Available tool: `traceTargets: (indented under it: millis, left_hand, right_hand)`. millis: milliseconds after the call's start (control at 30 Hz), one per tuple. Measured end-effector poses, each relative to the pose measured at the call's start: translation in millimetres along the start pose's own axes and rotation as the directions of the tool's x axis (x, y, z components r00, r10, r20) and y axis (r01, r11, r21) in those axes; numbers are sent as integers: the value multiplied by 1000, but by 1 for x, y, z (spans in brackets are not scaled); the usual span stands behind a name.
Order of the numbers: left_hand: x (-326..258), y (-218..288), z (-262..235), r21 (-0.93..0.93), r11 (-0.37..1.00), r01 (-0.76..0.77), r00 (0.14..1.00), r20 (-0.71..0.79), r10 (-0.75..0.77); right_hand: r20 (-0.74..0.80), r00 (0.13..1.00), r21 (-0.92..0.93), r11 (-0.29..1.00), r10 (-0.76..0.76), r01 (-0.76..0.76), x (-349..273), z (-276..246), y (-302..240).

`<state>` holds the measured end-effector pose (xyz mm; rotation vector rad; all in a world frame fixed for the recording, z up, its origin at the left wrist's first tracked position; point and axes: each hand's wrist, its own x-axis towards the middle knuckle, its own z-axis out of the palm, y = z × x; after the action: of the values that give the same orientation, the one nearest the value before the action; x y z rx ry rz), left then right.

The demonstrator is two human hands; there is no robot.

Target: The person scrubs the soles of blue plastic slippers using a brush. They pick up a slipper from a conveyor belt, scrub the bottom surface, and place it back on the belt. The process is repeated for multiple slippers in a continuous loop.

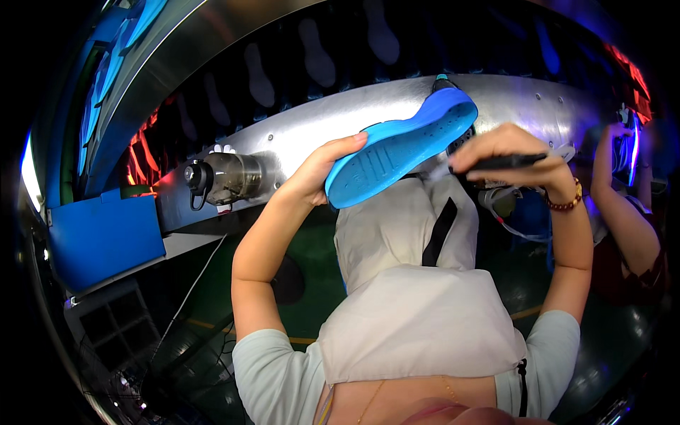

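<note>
A bright blue shoe sole (407,145) is held tilted above my lap, its hollow inner side with ribs and small holes facing up. My left hand (322,166) is closed around the wider end at the left, thumb along the upper rim. To the right of the sole, my right hand (513,149) grips a black-handled brush (506,163). Its pale bristles are smeared by motion just below the sole's lower edge; whether they touch it I cannot tell. Behind the sole's far end, a dark object with a teal tip (443,81) lies on the metal ledge, mostly hidden.
A metal ledge (304,117) runs across in front of me. Beyond it, a dark conveyor carries several soles (316,53). A clear bottle with a black lid (237,177) stands at left, near a blue panel (106,237). Another person's arm (623,212) is at far right.
</note>
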<state>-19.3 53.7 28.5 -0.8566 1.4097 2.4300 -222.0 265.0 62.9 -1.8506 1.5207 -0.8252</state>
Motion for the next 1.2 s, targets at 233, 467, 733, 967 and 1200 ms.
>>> traceTargets:
  millis: [233,467,733,967,1200]
  left_hand:
    - [-4,5,1,-30,996,-87,990,-112,83]
    - [32,-14,22,-125,962,-241,968,44,248]
    - [42,-26,25,-10,933,-361,932,-46,360]
    - [34,-26,28,-271,917,-292,956,-103,274]
    - [50,-35,34,-509,832,-222,961,32,276]
  right_hand:
    - [-33,952,154,942,305,-297,-13,9,19]
    - [-333,904,463,881,270,-93,48,42,-10]
    - [-503,701,624,774,506,-111,63,47,10]
    - [-619,540,651,757,571,-55,54,35,41]
    - [-767,558,300,946,317,-126,56,73,69]
